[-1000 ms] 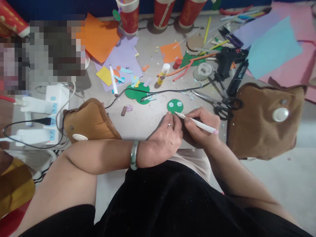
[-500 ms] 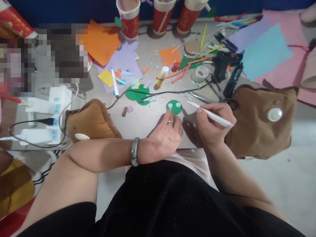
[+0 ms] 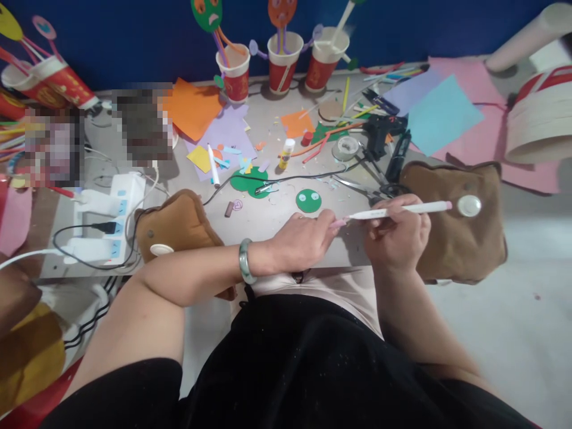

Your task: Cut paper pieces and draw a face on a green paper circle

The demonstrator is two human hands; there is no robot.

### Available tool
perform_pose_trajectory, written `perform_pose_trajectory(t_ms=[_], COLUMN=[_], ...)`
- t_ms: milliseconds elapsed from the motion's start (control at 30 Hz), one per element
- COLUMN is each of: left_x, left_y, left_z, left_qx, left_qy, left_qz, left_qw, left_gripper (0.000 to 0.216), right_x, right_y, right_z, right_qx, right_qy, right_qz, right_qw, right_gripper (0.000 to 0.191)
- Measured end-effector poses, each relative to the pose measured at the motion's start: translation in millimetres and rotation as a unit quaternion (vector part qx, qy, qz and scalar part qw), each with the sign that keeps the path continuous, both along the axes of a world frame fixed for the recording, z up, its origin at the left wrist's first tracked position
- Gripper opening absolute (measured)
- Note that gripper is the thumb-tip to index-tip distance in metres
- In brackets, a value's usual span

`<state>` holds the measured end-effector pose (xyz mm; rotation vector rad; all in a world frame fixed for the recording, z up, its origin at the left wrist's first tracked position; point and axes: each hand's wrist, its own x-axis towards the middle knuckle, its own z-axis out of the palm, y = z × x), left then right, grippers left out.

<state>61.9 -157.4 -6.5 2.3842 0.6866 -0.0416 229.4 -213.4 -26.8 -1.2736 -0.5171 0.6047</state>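
Observation:
My right hand [image 3: 397, 232] is closed around a white felt-tip pen [image 3: 415, 208] with a pink end, its tip pointing left. In my left hand [image 3: 301, 241] a pink pen cap [image 3: 340, 223] is pinched, right at the pen's tip; whether the cap touches the tip I cannot tell. Just beyond my left hand lies a green paper circle [image 3: 308, 204] with two pale eyes on it. A larger green paper shape [image 3: 243, 183] and a small purple heart drawing [image 3: 238, 205] lie farther left, beside a brown stick-like piece [image 3: 229, 209].
A glue stick [image 3: 286, 155], a tape roll [image 3: 345, 148], scissors [image 3: 357, 187] and a glue gun [image 3: 379, 132] lie among paper scraps. Brown cushions flank my arms, the right one [image 3: 460, 238] larger. Red paper cups [image 3: 283, 74] stand at the back. A power strip [image 3: 117, 226] is left.
My left hand has left the green circle and now holds the pink cap. My right hand has turned the pen level, bringing its tip to the cap. The view has tilted up.

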Motion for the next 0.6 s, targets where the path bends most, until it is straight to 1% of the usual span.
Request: perform_pose_trajectory(t_ms=[100, 167, 400, 600], left_x=[0.0, 0.0, -0.8, -2.1], left_y=[-0.2, 0.4, 3.9, 3.6], left_z=[-1.7, -2.9, -3.0, 0.0], left_qx=[0.003, 0.004, -0.020, -0.041], left_qy=[-0.002, -0.007, -0.008, -0.012], left_qz=[-0.001, 0.000, -0.009, -0.004], left_qw=[1.000, 1.000, 1.000, 0.999], left_gripper=[0.040, 0.039, 0.045, 0.046], right_x=[2.3, 3.8, 14.9, 18.3], right_y=[-1.7, -3.0, -7.1, -10.0], right_z=[-0.9, -1.5, 5.5, 7.1], right_qx=[-0.005, -0.011, -0.058, -0.077], right_qy=[-0.016, -0.017, -0.024, 0.007], right_qz=[0.017, 0.039, 0.116, 0.171], right_qw=[1.000, 0.999, 0.991, 0.982], right_gripper=[0.012, 0.014, 0.029, 0.047])
